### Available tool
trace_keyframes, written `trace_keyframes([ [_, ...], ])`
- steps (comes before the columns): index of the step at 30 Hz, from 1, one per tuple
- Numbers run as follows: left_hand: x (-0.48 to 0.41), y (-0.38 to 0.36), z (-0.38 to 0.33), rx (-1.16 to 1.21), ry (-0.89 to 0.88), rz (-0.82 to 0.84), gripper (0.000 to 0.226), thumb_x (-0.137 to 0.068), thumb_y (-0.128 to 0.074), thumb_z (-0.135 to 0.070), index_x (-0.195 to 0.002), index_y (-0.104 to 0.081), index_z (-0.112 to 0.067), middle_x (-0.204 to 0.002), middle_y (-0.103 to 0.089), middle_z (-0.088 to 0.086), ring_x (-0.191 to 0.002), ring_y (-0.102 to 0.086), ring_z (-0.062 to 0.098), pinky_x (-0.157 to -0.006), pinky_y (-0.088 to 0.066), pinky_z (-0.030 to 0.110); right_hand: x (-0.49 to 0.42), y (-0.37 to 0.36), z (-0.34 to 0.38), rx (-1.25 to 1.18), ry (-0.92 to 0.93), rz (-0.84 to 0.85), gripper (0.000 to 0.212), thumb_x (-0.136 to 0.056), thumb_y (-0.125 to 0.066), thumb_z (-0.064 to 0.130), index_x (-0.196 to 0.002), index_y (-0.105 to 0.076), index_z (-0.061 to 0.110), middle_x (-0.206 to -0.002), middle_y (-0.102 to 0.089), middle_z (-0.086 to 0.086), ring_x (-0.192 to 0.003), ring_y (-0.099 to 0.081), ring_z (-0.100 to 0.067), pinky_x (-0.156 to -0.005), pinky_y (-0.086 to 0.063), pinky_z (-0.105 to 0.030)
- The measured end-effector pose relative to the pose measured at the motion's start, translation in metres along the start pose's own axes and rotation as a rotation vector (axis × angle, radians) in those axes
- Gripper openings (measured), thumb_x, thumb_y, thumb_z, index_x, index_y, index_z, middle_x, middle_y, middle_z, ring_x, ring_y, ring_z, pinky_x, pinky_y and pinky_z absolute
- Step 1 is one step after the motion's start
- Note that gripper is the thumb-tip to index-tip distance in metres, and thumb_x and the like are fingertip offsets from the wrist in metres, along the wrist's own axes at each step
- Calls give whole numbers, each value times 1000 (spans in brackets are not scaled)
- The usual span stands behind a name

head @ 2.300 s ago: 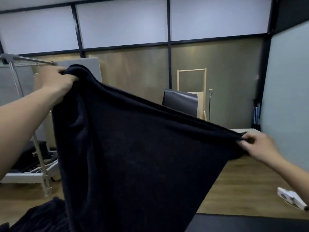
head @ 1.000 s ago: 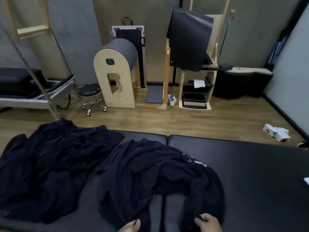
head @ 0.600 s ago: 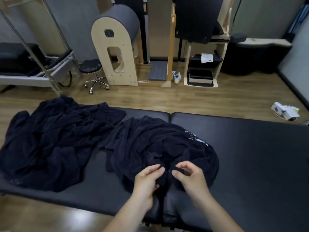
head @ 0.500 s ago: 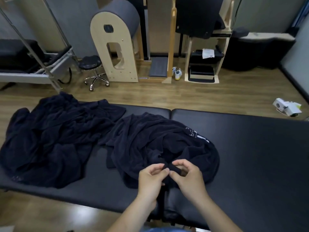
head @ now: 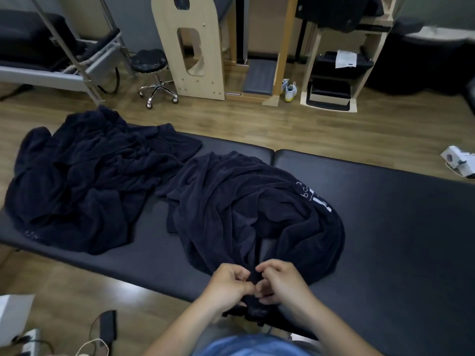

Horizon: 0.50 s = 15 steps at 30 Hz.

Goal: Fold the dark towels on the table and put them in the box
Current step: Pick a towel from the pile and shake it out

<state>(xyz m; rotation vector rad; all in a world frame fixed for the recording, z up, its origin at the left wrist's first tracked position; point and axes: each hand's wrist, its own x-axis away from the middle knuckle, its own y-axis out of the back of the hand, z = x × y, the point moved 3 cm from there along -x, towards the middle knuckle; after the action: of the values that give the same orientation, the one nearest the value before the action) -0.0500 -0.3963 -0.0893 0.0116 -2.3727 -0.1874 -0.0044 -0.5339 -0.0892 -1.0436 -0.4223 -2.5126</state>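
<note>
Towel (head: 244, 209) down from air, now crumpled heap mid-bench (head: 398, 214). Left grip (head: 228, 283), right grip (head: 280, 281) pulled back to near edge, both pinching its hem, side by side. Likely corner hunt; fold not begun. Second towel (head: 84, 181) waits, left end.

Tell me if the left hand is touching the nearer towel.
Touching. In the head view the left hand pinches the near edge of the nearer towel, fingers curled round the fabric.
</note>
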Motion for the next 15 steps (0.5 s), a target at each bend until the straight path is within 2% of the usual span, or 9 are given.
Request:
trace_keyframes([
  [2,6,-3,3,-22,-55,62,13,-55,-63,-12,-67,-59,-15,-63,-48,3,-62,-44,15,-55,-36,27,-9,8,7,405,264,-98,22,-87,-52,12,-97,-71,20,-80,-65,7,-74,-66,-12,-76,-54,-29],
  [4,14,-1,8,-79,-123,83,13,-55,-58,-11,-64,-60,-19,-62,-52,-3,-62,-45,11,-57,-32,27,-15,7,18,771,504,-40,28,-83,-50,25,-99,-73,26,-100,-60,16,-97,-53,-6,-91,-41,-24],
  [6,24,9,12,-261,-277,13,3,-57,-51,-19,-59,-53,-20,-59,-45,-8,-58,-42,7,-56,-31,27,-24,4,25,1034,558,102,37,-83,-42,33,-102,-73,29,-114,-60,18,-112,-46,-7,-102,-31,-31],
  [8,39,27,11,-447,-459,-130,7,-59,-45,-19,-63,-50,-17,-62,-43,-6,-57,-43,7,-56,-30,26,-33,1,27,1234,547,250,38,-89,-41,35,-115,-68,32,-123,-60,13,-118,-50,-12,-108,-26,-40],
  [10,54,45,9,-424,-555,-210,17,-57,-44,-5,-64,-50,-20,-67,-45,-12,-61,-48,4,-57,-32,20,-41,-3,29,1338,539,364,45,-94,-42,36,-138,-50,37,-135,-53,8,-124,-49,-17,-105,-30,-40],
  [12,64,63,8,-357,-607,-282,31,-55,-44,6,-66,-50,-22,-73,-51,-14,-67,-51,1,-62,-37,16,-47,-13,37,1385,557,437,60,-97,-42,37,-153,-23,39,-141,-47,3,-128,-48,-24,-99,-38,-39],
  [15,74,91,11,-215,-593,-422,35,-61,-46,-2,-76,-56,-32,-78,-60,-14,-74,-55,-4,-68,-42,17,-62,-32,61,1387,575,408,79,-97,-46,40,-155,8,41,-144,-43,-5,-121,-51,-33,-89,-42,-36],
])
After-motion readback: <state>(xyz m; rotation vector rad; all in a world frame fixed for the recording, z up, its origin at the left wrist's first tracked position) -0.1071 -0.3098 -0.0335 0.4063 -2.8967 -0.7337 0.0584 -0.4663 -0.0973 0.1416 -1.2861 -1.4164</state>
